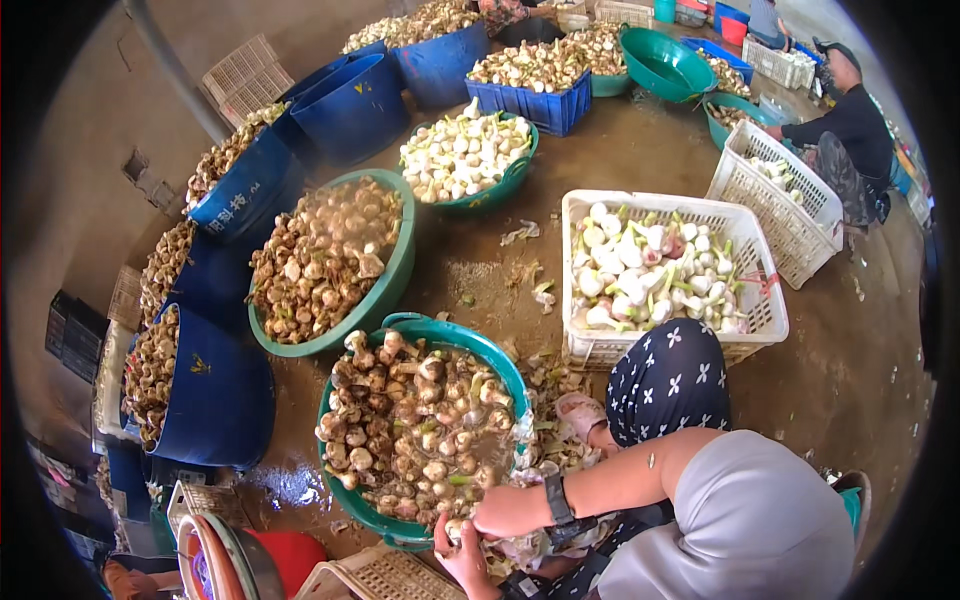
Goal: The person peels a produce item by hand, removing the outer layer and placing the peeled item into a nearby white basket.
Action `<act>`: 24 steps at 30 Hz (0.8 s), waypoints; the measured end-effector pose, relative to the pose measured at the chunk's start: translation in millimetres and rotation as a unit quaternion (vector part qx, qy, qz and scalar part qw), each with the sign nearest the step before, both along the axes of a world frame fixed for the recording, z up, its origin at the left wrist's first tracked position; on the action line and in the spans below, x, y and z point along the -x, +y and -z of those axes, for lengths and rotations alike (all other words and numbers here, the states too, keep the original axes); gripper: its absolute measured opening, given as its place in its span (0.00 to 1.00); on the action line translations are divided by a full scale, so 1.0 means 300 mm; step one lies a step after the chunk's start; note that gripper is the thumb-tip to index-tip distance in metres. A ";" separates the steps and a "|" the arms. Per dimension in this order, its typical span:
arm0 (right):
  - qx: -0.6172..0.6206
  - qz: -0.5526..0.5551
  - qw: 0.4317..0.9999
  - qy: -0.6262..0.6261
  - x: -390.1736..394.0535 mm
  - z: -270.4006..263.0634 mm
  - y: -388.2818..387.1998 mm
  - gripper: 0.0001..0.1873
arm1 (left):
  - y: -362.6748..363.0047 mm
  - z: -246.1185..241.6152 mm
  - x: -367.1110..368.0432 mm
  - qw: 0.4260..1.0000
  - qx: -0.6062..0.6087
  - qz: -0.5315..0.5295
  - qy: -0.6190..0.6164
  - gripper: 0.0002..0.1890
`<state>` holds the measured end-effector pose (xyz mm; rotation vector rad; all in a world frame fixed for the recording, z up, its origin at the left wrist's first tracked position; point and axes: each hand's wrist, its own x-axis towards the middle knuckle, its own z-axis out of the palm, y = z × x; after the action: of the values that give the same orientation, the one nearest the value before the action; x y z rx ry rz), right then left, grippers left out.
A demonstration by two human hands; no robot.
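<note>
Just over the near rim of a green tub (347,491), my left hand (466,559) holds a garlic bulb (454,529) between thumb and fingers. My right hand (512,511), with a dark watch (559,501) on its wrist, is curled against the same bulb; its fingertips are hidden. Brown, unpeeled garlic bulbs (420,420) heap up in the tub, some lying in murky water. Loose garlic skins (517,551) gather beneath my hands and along the tub's side.
A white plastic crate (675,202) of peeled garlic stands by my patterned knee (670,386). Beyond are a larger green tub (405,259) of brown garlic and a green basin (517,176) of white bulbs. Blue barrels (217,397) line the wall. A co-worker (855,142) sits at right.
</note>
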<state>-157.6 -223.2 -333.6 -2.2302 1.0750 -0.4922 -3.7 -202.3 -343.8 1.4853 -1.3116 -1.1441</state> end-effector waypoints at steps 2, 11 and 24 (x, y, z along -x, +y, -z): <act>0.045 0.002 0.999 0.017 -0.009 0.015 0.040 0.10 | 0.011 -0.016 0.014 0.998 -0.039 -0.011 0.048 0.19; -0.393 0.117 0.897 -0.167 0.017 0.141 -0.038 0.09 | 0.023 0.012 0.007 0.987 -0.074 -0.044 0.135 0.20; -0.573 0.212 0.691 -0.386 0.056 0.206 -0.033 0.15 | 0.050 -0.043 -0.007 0.963 0.094 0.179 -0.180 0.27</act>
<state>-174.4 -233.1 -395.3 -0.5337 0.9578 -0.6105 -1.5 -187.4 -331.0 1.3899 -1.9463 -0.9576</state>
